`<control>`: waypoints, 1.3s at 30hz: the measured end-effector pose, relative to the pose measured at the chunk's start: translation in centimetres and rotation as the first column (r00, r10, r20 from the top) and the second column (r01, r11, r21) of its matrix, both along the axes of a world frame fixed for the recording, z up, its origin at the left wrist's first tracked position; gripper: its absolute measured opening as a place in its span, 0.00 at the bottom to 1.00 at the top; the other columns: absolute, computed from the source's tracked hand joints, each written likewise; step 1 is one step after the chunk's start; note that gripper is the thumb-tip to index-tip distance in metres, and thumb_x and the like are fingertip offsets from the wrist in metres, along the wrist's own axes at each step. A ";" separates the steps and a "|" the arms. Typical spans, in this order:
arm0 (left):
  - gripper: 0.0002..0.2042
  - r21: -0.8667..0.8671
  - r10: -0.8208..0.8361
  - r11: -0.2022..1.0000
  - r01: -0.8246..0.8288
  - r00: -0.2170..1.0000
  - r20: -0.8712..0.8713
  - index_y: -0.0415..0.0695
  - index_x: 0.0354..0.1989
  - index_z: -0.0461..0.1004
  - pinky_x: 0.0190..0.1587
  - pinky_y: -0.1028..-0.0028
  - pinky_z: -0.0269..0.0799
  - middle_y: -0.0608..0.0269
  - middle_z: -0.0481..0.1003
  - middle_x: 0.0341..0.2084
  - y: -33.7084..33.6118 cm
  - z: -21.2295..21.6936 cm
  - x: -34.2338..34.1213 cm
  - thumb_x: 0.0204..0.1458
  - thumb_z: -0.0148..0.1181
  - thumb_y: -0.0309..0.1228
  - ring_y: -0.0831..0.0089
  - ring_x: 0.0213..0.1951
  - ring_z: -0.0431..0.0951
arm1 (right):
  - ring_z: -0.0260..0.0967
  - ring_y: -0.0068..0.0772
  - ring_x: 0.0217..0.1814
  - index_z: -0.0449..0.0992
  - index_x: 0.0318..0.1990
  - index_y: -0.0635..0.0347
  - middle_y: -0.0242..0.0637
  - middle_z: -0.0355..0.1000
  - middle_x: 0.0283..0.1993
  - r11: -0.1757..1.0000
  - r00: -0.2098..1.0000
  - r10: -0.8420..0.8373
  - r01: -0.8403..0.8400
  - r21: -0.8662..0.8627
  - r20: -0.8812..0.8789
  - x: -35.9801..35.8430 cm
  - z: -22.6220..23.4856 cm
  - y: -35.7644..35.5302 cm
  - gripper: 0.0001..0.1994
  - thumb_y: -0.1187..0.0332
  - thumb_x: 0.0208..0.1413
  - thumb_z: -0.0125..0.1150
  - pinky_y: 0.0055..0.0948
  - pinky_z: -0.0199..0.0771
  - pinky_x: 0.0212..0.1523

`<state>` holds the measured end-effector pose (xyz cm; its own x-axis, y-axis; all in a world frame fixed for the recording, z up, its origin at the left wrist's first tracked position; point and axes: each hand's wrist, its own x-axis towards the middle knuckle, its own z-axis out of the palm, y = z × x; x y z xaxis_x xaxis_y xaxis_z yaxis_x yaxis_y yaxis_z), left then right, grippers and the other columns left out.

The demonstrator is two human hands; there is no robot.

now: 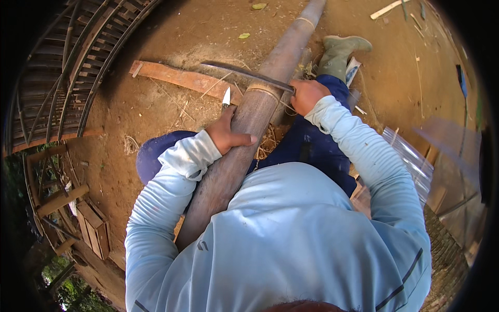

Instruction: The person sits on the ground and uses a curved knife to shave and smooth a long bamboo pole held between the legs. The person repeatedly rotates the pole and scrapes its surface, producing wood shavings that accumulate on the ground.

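Note:
A thick brown bamboo pole runs slantwise from beside my left hip to the far top, with pale rings at its joints. My left hand grips the pole, thumb laid over its top and fingers down its left side. Just beyond those fingers a small knife points up, its handle mostly hidden; whether the hand holds it I cannot tell. My right hand is closed at the near end of a long, thin dark blade, its grip hidden in the fist. The blade lies across the pole beside a joint ring.
A flat reddish plank lies on the dirt ground left of the pole. A green boot is at the upper right. Slatted bamboo furniture stands at left, above a wooden frame. Clear plastic sheeting lies at right.

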<state>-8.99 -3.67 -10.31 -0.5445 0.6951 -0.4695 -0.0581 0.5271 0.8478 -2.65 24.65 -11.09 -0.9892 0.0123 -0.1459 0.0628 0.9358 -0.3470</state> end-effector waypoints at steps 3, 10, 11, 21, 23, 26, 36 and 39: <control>0.51 0.092 0.011 0.995 -0.022 0.992 0.129 0.24 0.65 0.55 0.60 0.65 0.68 0.38 0.72 0.54 0.2 -0.2 -0.2 0.39 0.76 0.46 0.55 0.55 0.74 | 0.76 0.57 0.42 0.78 0.43 0.54 0.50 0.78 0.36 0.998 0.998 0.063 -0.063 -0.018 0.017 -0.1 0.4 -0.4 0.12 0.68 0.49 0.61 0.50 0.77 0.44; 0.47 0.035 0.037 0.998 -0.047 0.968 0.248 0.24 0.62 0.61 0.56 0.65 0.72 0.40 0.74 0.51 0.3 -0.3 -0.7 0.40 0.77 0.45 0.57 0.52 0.77 | 0.76 0.58 0.41 0.77 0.41 0.55 0.49 0.77 0.36 0.991 0.991 0.132 -0.132 -0.025 -0.001 1.3 0.6 -1.2 0.11 0.69 0.50 0.61 0.50 0.76 0.43; 0.46 0.015 0.033 0.999 -0.038 0.972 0.233 0.24 0.62 0.61 0.56 0.64 0.72 0.41 0.74 0.51 0.1 -0.5 -0.7 0.40 0.77 0.45 0.57 0.52 0.77 | 0.76 0.58 0.41 0.77 0.41 0.55 0.49 0.77 0.36 0.995 0.995 0.079 -0.082 -0.057 -0.058 0.8 -0.8 -0.8 0.10 0.68 0.50 0.61 0.50 0.76 0.43; 0.45 0.048 0.052 0.997 -0.066 0.966 0.252 0.26 0.64 0.58 0.57 0.65 0.71 0.43 0.74 0.51 0.6 0.3 -0.5 0.43 0.75 0.39 0.59 0.51 0.77 | 0.76 0.56 0.43 0.77 0.41 0.56 0.49 0.78 0.38 0.997 0.998 -0.061 0.061 -0.039 0.017 1.4 -0.5 -1.2 0.11 0.67 0.49 0.64 0.49 0.76 0.44; 0.44 0.127 0.056 0.989 -0.080 0.982 0.178 0.26 0.64 0.58 0.58 0.64 0.70 0.44 0.74 0.51 0.5 -0.1 -0.2 0.43 0.75 0.39 0.59 0.51 0.76 | 0.76 0.57 0.42 0.77 0.40 0.56 0.49 0.78 0.37 0.998 1.000 0.003 -0.004 -0.068 -0.011 1.6 -0.7 -1.3 0.10 0.67 0.49 0.64 0.49 0.76 0.44; 0.45 0.020 0.057 0.997 -0.068 0.940 0.336 0.26 0.64 0.58 0.58 0.65 0.70 0.44 0.74 0.51 0.9 0.9 -0.4 0.42 0.75 0.39 0.59 0.52 0.76 | 0.75 0.58 0.41 0.77 0.40 0.56 0.50 0.77 0.36 0.996 0.997 -0.066 0.063 -0.055 -0.046 1.8 -1.3 -0.7 0.10 0.67 0.49 0.63 0.49 0.76 0.43; 0.44 0.028 0.039 0.998 -0.048 0.964 0.262 0.25 0.63 0.60 0.56 0.64 0.72 0.44 0.75 0.49 0.5 0.3 -0.7 0.42 0.75 0.39 0.60 0.50 0.77 | 0.76 0.56 0.41 0.76 0.40 0.57 0.50 0.77 0.37 0.999 1.000 -0.001 0.001 -0.051 -0.004 2.2 -0.9 -1.9 0.09 0.67 0.51 0.62 0.48 0.77 0.43; 0.44 0.017 0.040 0.999 -0.045 0.968 0.249 0.24 0.62 0.60 0.56 0.65 0.72 0.43 0.75 0.50 0.3 -0.5 -0.8 0.42 0.74 0.40 0.59 0.49 0.77 | 0.76 0.57 0.40 0.76 0.40 0.56 0.49 0.77 0.35 0.995 0.985 -0.081 0.071 -0.071 -0.152 1.6 -2.6 -1.0 0.09 0.67 0.50 0.63 0.48 0.77 0.42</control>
<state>-9.82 -3.37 -10.77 -0.4420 0.6858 -0.5783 -0.2906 0.5004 0.8156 -1.03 23.69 -13.70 -0.9965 0.0837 0.0057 0.0737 0.9055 -0.4180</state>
